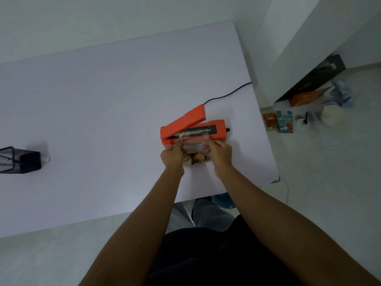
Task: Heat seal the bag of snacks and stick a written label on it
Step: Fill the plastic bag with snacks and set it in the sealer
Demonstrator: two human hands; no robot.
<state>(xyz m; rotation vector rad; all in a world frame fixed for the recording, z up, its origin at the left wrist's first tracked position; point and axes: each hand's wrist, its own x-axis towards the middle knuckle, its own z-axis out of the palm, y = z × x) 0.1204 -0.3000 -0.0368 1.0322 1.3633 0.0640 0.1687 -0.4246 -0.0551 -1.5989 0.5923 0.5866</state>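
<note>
An orange heat sealer [218, 129] stands on the white table [103, 110] with its lid [185, 120] raised. A clear bag of snacks [195, 157] lies in front of it, its open top edge laid across the sealing bar. My left hand [172, 155] pinches the bag's top left corner. My right hand [220, 153] pinches the top right corner. Brown snacks sit in the bag's lower part, between my hands.
The sealer's black cord [228, 93] runs back and off the table's right edge. A black mesh organiser [18, 159] sits at the far left. On the floor to the right lie food packets [278, 121], an orange box [305, 98] and white containers [329, 116].
</note>
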